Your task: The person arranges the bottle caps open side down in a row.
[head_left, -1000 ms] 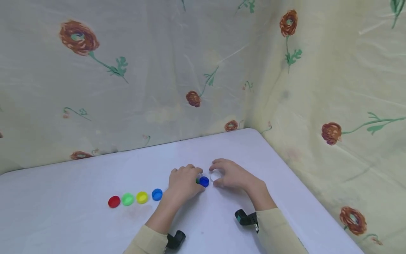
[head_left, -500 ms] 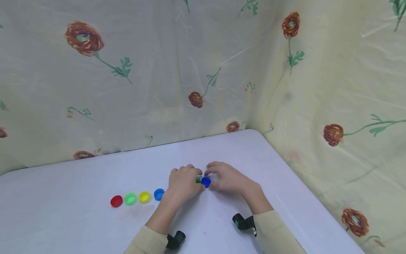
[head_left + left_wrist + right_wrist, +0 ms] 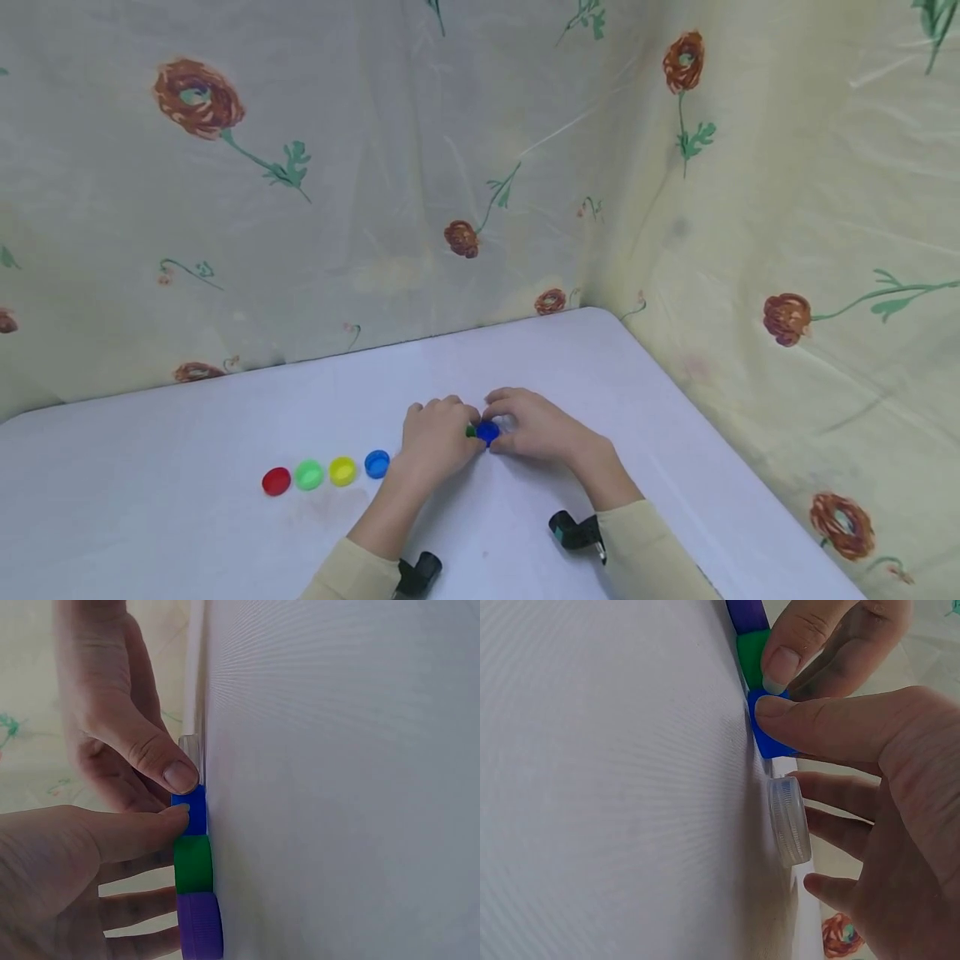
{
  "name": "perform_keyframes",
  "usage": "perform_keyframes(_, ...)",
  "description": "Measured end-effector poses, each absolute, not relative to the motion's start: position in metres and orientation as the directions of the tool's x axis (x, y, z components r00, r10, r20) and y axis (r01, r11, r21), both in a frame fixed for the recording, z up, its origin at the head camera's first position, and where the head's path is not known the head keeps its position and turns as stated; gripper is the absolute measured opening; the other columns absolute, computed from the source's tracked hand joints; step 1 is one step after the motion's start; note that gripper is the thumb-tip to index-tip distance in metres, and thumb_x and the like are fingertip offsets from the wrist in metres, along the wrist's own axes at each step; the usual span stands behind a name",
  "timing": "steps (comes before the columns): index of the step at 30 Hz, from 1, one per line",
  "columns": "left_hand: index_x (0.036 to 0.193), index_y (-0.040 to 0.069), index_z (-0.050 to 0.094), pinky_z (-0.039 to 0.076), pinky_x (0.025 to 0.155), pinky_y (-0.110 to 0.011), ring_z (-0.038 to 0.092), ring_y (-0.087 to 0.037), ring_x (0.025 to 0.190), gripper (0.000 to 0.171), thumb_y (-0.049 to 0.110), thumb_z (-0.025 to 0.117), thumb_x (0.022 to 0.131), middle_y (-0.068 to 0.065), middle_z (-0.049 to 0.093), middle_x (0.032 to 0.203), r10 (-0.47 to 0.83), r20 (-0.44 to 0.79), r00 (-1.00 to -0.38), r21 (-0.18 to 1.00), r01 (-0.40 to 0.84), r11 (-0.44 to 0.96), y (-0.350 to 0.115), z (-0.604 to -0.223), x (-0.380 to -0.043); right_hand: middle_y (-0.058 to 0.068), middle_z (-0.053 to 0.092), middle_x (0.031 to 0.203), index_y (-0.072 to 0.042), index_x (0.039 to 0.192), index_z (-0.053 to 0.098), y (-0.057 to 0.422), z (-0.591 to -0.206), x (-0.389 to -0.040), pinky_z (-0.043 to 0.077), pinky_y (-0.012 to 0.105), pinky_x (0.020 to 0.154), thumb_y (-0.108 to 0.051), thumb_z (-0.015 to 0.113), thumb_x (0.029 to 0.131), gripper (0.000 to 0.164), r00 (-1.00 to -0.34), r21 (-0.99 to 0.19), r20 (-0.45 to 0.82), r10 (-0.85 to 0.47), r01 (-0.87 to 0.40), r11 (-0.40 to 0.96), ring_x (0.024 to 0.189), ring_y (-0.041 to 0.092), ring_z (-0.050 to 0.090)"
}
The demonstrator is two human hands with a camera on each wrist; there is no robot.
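Note:
Over the white table, my left hand (image 3: 437, 437) and right hand (image 3: 542, 427) meet at a dark blue bottle cap (image 3: 487, 432). Each thumb lies on that cap, with fingers behind it, so both hands pinch it. Beside it, toward the left hand, a dark green cap (image 3: 193, 864) stands in line, then a purple cap (image 3: 200, 926), which the left hand hides in the head view. A clear cap (image 3: 789, 821) stands under the right hand's fingers, close beyond the blue one. The far fingertips are partly hidden.
A row of caps lies to the left: red (image 3: 276, 481), light green (image 3: 309, 475), yellow (image 3: 342, 471) and lighter blue (image 3: 377, 464), the last next to the left forearm. The white table (image 3: 187, 533) ends at a flowered curtain (image 3: 360, 208) behind and at right.
My right hand has moved left from the clear cap to the dark blue cap and now pinches it. The left hand stays nearly in place, its fingertips drawn closer to the cap.

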State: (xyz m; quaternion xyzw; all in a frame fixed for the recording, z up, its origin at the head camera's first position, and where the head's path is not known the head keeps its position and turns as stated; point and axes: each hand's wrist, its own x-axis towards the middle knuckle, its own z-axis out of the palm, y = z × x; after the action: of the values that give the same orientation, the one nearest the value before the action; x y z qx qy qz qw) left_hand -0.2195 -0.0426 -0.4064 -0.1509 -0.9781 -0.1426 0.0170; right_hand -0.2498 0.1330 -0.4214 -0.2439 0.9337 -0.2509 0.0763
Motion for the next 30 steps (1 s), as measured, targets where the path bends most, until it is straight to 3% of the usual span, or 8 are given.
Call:
perform_keyframes(18, 0.104, 0.015, 0.076, 0.050, 0.086, -0.048, 0.068, -0.024, 0.092, 0.026, 0.032, 0.078, 0.084, -0.003, 0.074, 0.100, 0.318, 0.125, -0.940, 0.303, 0.341, 0.890, -0.0391, -0.4095, -0.2163, 0.012, 0.060, 0.138, -0.011, 0.108, 0.074, 0.1360, -0.4190, -0.2491, 0.038, 0.050, 0.114, -0.018, 0.075, 0.083, 0.025, -0.861, -0.500, 0.004, -0.509, -0.442, 0.744, 0.135, 0.033, 0.051)
perform_keyframes(30, 0.104, 0.016, 0.076, 0.050, 0.090, -0.050, 0.068, -0.024, 0.092, 0.024, 0.030, 0.078, 0.085, -0.003, 0.074, 0.101, 0.323, 0.169, -0.931, 0.270, 0.359, 0.894, -0.0384, -0.4056, -0.2186, 0.010, 0.058, 0.142, -0.012, 0.096, 0.073, 0.1341, -0.4151, -0.2516, 0.037, 0.049, 0.116, -0.021, 0.069, 0.084, 0.015, -0.884, -0.559, -0.012, -0.467, -0.382, 0.736, 0.139, 0.033, 0.048)
